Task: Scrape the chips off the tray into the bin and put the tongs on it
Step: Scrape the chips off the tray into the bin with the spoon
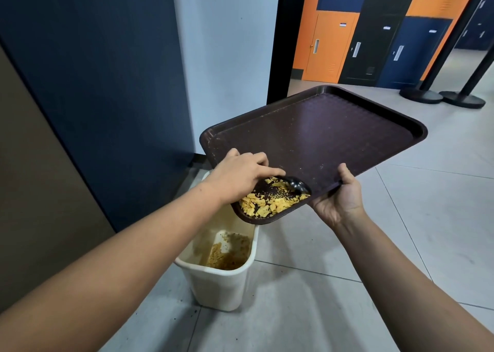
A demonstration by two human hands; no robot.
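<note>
Now, tray (pixel 320 132): dark brown, tilted, its low corner over the bin; my right hand (pixel 339 202) clamps the near edge.
Bin (pixel 219 284): cream, on the floor, crumbs inside.
Left hand (pixel 238 175): I grip black tongs (pixel 296 184), tip against the chips.
Chips (pixel 270 203): yellow, heaped in the tray's low corner.

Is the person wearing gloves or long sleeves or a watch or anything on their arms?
No. Both arms are bare as far up as the picture shows, with no sleeves in view. The left hand and the right hand have no gloves, and no ring shows on the fingers that can be seen. No watch or bracelet shows on either wrist.
</note>
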